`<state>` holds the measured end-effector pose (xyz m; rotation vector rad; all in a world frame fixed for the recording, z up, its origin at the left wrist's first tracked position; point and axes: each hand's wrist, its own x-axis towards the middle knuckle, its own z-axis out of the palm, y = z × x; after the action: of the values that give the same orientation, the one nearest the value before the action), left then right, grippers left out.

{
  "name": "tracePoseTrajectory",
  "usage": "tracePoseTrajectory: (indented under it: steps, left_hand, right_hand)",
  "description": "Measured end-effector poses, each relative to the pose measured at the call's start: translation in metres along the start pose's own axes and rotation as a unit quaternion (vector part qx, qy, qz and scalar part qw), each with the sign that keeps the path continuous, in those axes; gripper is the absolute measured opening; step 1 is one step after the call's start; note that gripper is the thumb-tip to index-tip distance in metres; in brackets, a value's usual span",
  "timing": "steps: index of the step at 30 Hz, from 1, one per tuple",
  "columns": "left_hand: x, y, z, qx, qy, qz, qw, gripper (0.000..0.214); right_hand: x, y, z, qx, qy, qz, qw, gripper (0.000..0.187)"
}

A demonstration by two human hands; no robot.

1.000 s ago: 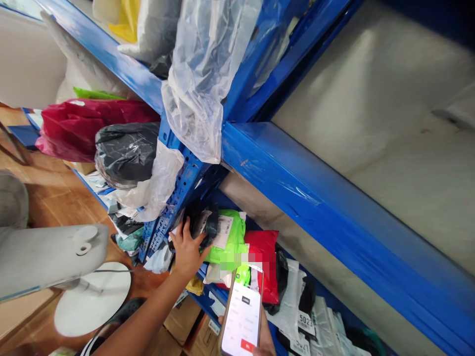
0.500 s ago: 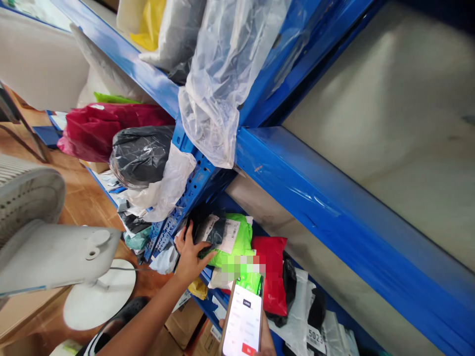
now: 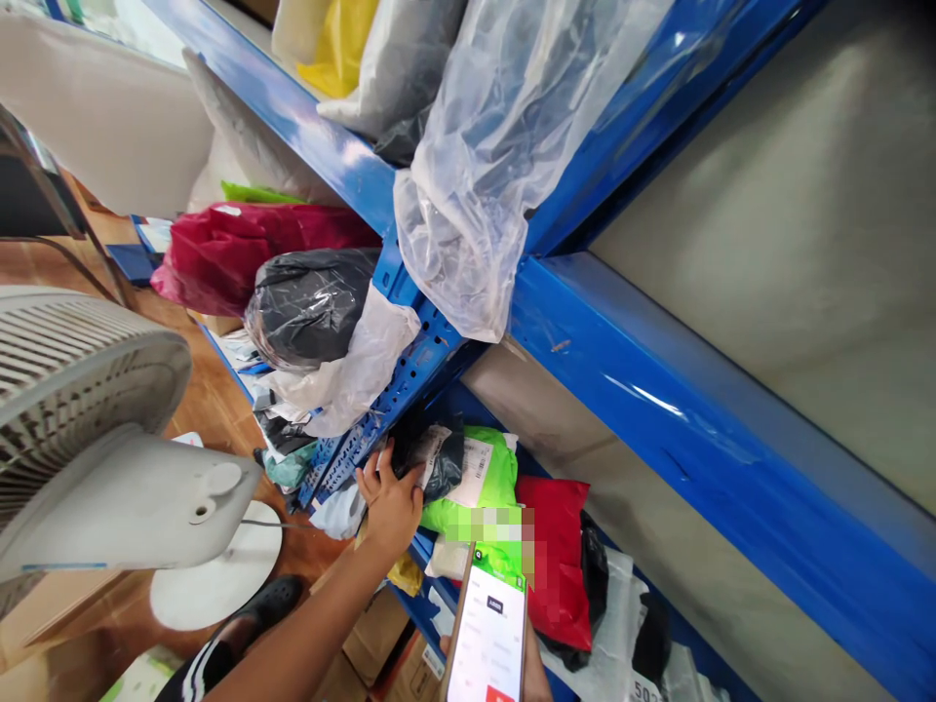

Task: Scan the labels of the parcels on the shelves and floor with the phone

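My left hand (image 3: pixel 393 499) reaches into the lower shelf, fingers apart and bent, at the near edge of a black plastic parcel (image 3: pixel 448 466) with a white label. Its fingertips are partly lost against the dark plastic. Beneath the black parcel lies a bright green parcel (image 3: pixel 503 466), also labelled. My right hand (image 3: pixel 537 673) is wrapped around a smartphone (image 3: pixel 487 634), held upright over the parcels with its lit screen facing me. A red parcel (image 3: pixel 552 536) lies just beyond the phone, and a blurred patch covers part of the view there.
Blue shelf beams (image 3: pixel 658 380) cross above the hands. A clear plastic bag (image 3: pixel 468 224) hangs from the upper level. At left stand a white fan (image 3: pixel 109 468) and a dark red parcel (image 3: pixel 255 244). Cardboard boxes (image 3: pixel 372 634) sit below the shelf.
The view has shifted, so the shelf and parcels appear farther right. My left hand has drawn back slightly from the black parcel, with thumb and fingers closer together. The phone stays in my right hand.
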<state>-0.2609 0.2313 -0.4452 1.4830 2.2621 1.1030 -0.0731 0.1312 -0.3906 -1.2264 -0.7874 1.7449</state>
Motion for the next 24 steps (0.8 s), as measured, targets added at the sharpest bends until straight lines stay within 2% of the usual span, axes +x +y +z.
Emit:
tracePoseTrajectory:
  steps: [4, 8, 11, 14, 16, 19, 22, 24]
  left_hand:
    - [0.005, 0.006, -0.005, -0.020, -0.033, -0.040, 0.998, 0.033]
    - [0.006, 0.007, -0.004, -0.026, -0.033, -0.039, 0.998, 0.031]
    - [0.005, 0.001, -0.001, -0.022, -0.004, -0.013, 1.000, 0.029]
    - [0.008, -0.008, 0.000, -0.010, 0.023, 0.030, 0.999, 0.028]
    - [0.013, -0.013, -0.003, 0.002, 0.020, 0.059, 0.998, 0.036]
    - [0.029, -0.011, -0.011, 0.031, -0.032, 0.054, 0.998, 0.062]
    - [0.050, -0.001, -0.019, 0.070, -0.143, -0.023, 0.987, 0.077]
    - [0.063, 0.003, -0.023, 0.079, -0.204, -0.047, 0.975, 0.082]
  right_hand:
    - [0.002, -0.002, 0.005, -0.004, -0.002, 0.007, 1.000, 0.087]
    - [0.003, -0.003, 0.000, 0.004, 0.022, -0.003, 1.000, 0.103]
    - [0.002, -0.001, 0.000, 0.010, 0.019, 0.001, 1.000, 0.117]
    - [0.000, 0.001, 0.003, 0.015, 0.012, 0.000, 1.000, 0.120]
    - [-0.002, 0.000, 0.006, 0.024, 0.013, -0.010, 1.000, 0.121]
    - [-0.009, -0.003, 0.008, 0.049, 0.015, -0.028, 0.998, 0.117]
    - [-0.024, -0.004, 0.007, 0.084, 0.028, -0.032, 0.996, 0.105]
    - [-0.038, -0.004, 0.004, 0.101, 0.042, -0.025, 0.994, 0.104]
